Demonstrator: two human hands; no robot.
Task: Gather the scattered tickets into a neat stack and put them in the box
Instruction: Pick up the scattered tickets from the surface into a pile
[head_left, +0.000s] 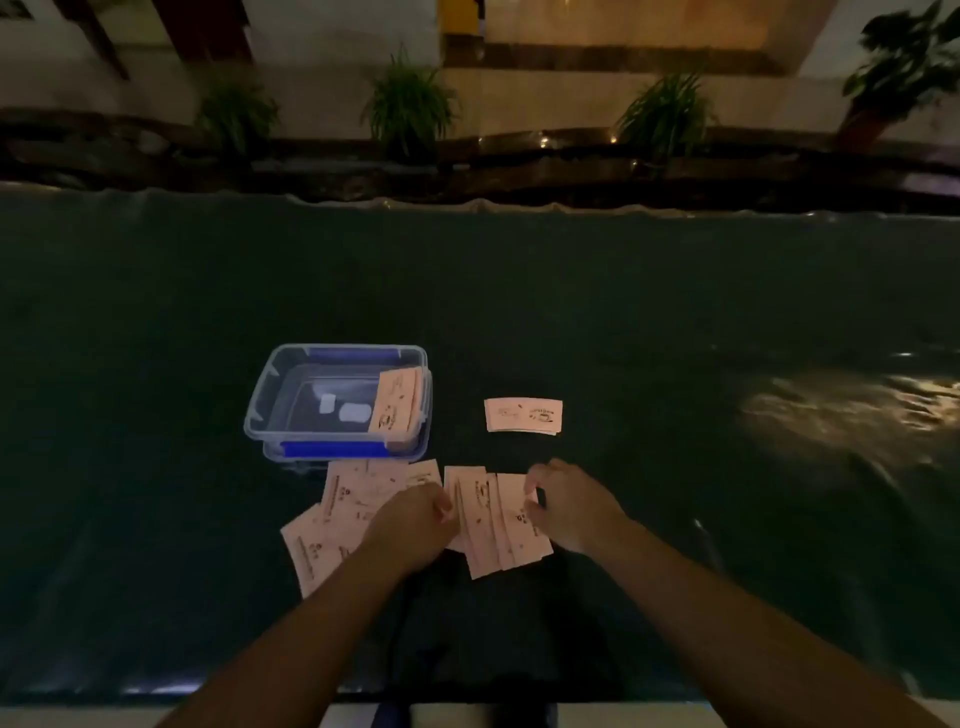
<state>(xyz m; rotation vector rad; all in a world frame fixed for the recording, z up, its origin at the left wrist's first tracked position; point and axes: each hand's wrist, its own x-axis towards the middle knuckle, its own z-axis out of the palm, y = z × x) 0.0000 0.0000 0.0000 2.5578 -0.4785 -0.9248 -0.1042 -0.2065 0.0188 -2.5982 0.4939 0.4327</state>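
Pale pink tickets lie scattered on a dark green table (623, 322). A fanned bunch of tickets (491, 525) sits between my hands. My left hand (410, 525) pinches its left edge and my right hand (566, 504) grips its right edge. More loose tickets (337, 514) spread out to the left, partly under my left wrist. A single ticket (523, 415) lies apart, farther back on the right. A clear plastic box (270, 395) with blue clips stands behind the left pile; one ticket (397, 402) leans inside against its right wall.
The table's far edge runs across the view, with a dark ledge and potted plants (410, 104) behind it. A bright light reflection (852, 415) shows on the cloth at the right. The near table edge is just below my forearms.
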